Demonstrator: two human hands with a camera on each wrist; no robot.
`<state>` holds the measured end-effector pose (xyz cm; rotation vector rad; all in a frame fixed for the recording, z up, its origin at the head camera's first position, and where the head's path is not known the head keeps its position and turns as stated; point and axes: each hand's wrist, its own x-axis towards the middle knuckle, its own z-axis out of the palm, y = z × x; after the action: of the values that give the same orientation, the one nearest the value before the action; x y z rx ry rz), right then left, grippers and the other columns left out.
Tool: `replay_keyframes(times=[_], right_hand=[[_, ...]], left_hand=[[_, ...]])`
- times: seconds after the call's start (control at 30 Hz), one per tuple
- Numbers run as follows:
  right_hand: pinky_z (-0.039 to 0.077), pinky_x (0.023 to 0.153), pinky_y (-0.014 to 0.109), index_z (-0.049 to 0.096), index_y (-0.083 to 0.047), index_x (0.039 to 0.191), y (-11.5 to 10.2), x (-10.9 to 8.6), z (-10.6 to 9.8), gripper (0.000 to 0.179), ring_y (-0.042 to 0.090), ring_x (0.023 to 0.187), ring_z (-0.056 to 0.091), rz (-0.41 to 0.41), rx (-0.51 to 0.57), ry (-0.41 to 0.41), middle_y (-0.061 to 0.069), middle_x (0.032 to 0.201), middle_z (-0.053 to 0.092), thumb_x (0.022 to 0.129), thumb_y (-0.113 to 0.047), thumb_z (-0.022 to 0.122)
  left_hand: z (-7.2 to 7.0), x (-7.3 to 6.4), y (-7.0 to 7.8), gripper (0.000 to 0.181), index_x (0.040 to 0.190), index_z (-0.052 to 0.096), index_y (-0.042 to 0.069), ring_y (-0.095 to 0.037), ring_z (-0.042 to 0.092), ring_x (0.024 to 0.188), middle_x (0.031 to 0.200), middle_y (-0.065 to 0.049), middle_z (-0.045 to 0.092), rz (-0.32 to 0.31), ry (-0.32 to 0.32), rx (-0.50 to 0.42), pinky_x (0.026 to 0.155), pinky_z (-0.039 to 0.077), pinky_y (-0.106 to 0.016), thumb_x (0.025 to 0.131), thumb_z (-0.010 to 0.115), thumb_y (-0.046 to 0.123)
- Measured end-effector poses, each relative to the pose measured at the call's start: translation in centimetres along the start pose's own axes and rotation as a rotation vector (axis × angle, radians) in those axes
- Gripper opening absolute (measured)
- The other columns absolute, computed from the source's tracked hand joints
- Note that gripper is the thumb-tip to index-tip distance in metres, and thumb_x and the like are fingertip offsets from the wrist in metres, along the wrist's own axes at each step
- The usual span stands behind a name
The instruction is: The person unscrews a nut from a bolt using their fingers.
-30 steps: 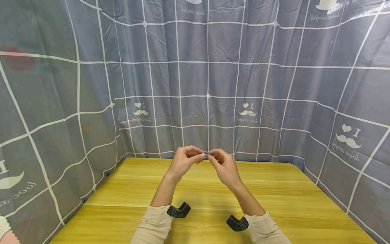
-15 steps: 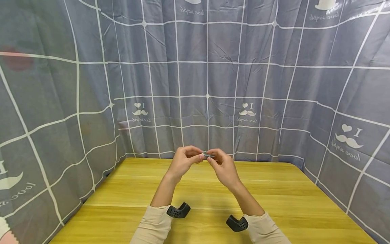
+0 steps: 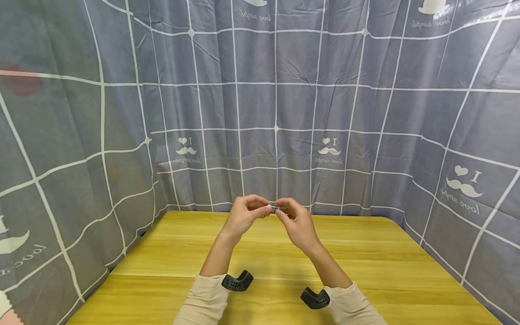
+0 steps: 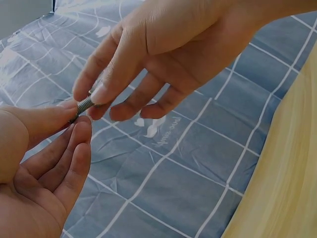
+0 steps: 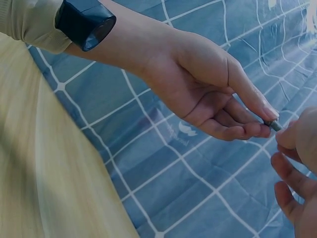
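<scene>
Both hands meet in the air over the far part of the table, fingertips nearly together. Between them runs a small grey metal bolt [image 4: 85, 104] whose thread shows in the left wrist view. My left hand [image 3: 242, 217] pinches one end of it between thumb and fingers. At the other end, my right hand [image 3: 300, 226] pinches it with thumb and forefinger, the other fingers loosely bent. Only a short length of the bolt [image 5: 276, 126] shows in the right wrist view. The fingertips hide both its ends; a small raised piece by the right fingertips is too tiny to identify.
A yellow wood-grain table [image 3: 268, 262] lies below the hands. Grey curtains [image 3: 256, 104] with white grid lines stand behind it and along both sides. Each wrist bears a black camera mount [image 3: 237, 280] by the beige sleeve [image 3: 203, 300].
My right thumb and forefinger shift slightly on the bolt, and its small raised piece comes into view beside them. The left hand keeps its pinch almost in place.
</scene>
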<state>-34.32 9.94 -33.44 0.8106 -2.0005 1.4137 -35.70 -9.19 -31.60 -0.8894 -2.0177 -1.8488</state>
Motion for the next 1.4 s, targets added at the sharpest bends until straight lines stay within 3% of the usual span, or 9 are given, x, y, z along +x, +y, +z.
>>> replay_keyframes(times=[0.17, 0.27, 0.4, 0.6, 0.7, 0.83, 1.07, 1.3, 1.4], right_hand=[[0.057, 0.085, 0.047, 0.063, -0.005, 0.136, -0.02, -0.02, -0.02, 0.035, 0.028, 0.105, 0.070, 0.036, -0.013, -0.005, 0.013, 0.125, 0.069, 0.103, -0.016, 0.068], [0.057, 0.085, 0.044, 0.069, -0.004, 0.127, -0.04, -0.02, -0.06, 0.026, 0.024, 0.101, 0.070, 0.051, -0.002, -0.002, 0.009, 0.117, 0.072, 0.106, -0.017, 0.063], [0.058, 0.085, 0.043, 0.072, -0.003, 0.118, -0.01, -0.02, -0.10, 0.017, 0.025, 0.096, 0.071, -0.008, -0.014, -0.005, 0.008, 0.109, 0.073, 0.104, -0.008, 0.065], [0.057, 0.083, 0.043, 0.064, -0.006, 0.136, -0.03, -0.02, -0.13, 0.036, 0.025, 0.103, 0.070, 0.024, -0.044, -0.012, 0.012, 0.124, 0.070, 0.102, -0.015, 0.069], [0.057, 0.083, 0.040, 0.068, -0.005, 0.130, 0.02, -0.03, -0.11, 0.028, 0.022, 0.099, 0.070, 0.050, -0.034, -0.008, 0.007, 0.114, 0.073, 0.105, -0.017, 0.065], [0.057, 0.079, 0.037, 0.073, -0.004, 0.117, 0.13, 0.03, -0.08, 0.016, 0.022, 0.090, 0.070, 0.007, -0.034, 0.005, 0.006, 0.103, 0.074, 0.103, -0.008, 0.065], [0.058, 0.082, 0.044, 0.064, -0.008, 0.136, 0.10, -0.06, -0.04, 0.037, 0.025, 0.103, 0.070, 0.057, -0.051, -0.016, 0.010, 0.122, 0.070, 0.102, -0.018, 0.070], [0.058, 0.082, 0.042, 0.074, -0.005, 0.115, 0.38, 0.02, -0.13, 0.016, 0.019, 0.091, 0.070, -0.004, -0.021, 0.006, 0.003, 0.105, 0.074, 0.105, -0.012, 0.064], [0.058, 0.084, 0.042, 0.072, -0.005, 0.119, 0.27, 0.09, -0.12, 0.019, 0.021, 0.095, 0.070, -0.021, -0.020, 0.007, 0.006, 0.111, 0.073, 0.101, -0.008, 0.068]], left_hand=[[-0.01, 0.01, 0.05, 0.016, 0.105, 0.074, -0.008, -0.033, 0.072, 0.090, 0.096, -0.016, 0.076, 0.008, -0.005, 0.001, 0.082, 0.059, -0.039, 0.096, 0.074, 0.005], [-0.02, -0.01, 0.03, 0.016, 0.105, 0.074, -0.008, -0.035, 0.072, 0.091, 0.097, -0.016, 0.076, 0.014, -0.006, 0.003, 0.083, 0.058, -0.039, 0.096, 0.074, 0.005], [-0.07, -0.04, 0.03, 0.016, 0.105, 0.074, -0.008, -0.035, 0.072, 0.091, 0.097, -0.016, 0.076, 0.013, -0.006, 0.000, 0.083, 0.058, -0.039, 0.096, 0.074, 0.006], [-0.02, 0.03, -0.09, 0.016, 0.106, 0.073, -0.010, -0.038, 0.072, 0.093, 0.098, -0.018, 0.075, 0.009, -0.006, -0.010, 0.084, 0.059, -0.039, 0.097, 0.073, 0.004], [-0.06, 0.02, -0.15, 0.016, 0.106, 0.073, -0.009, -0.039, 0.071, 0.094, 0.099, -0.018, 0.075, 0.005, -0.010, -0.009, 0.085, 0.058, -0.040, 0.097, 0.073, 0.004], [-0.08, -0.01, 0.03, 0.016, 0.106, 0.074, -0.008, -0.036, 0.071, 0.092, 0.098, -0.018, 0.075, 0.009, -0.007, -0.007, 0.084, 0.059, -0.040, 0.096, 0.074, 0.005], [-0.13, 0.01, -0.09, 0.015, 0.106, 0.073, -0.009, -0.043, 0.070, 0.094, 0.097, -0.016, 0.075, 0.009, -0.007, -0.012, 0.084, 0.058, -0.040, 0.097, 0.073, 0.004], [-0.06, -0.03, 0.00, 0.015, 0.106, 0.074, -0.008, -0.034, 0.072, 0.091, 0.098, -0.017, 0.075, 0.014, -0.013, -0.008, 0.084, 0.058, -0.041, 0.097, 0.073, 0.005], [-0.10, -0.04, 0.09, 0.016, 0.106, 0.073, -0.008, -0.032, 0.072, 0.091, 0.098, -0.017, 0.075, 0.007, -0.011, -0.005, 0.084, 0.058, -0.041, 0.097, 0.073, 0.005]])
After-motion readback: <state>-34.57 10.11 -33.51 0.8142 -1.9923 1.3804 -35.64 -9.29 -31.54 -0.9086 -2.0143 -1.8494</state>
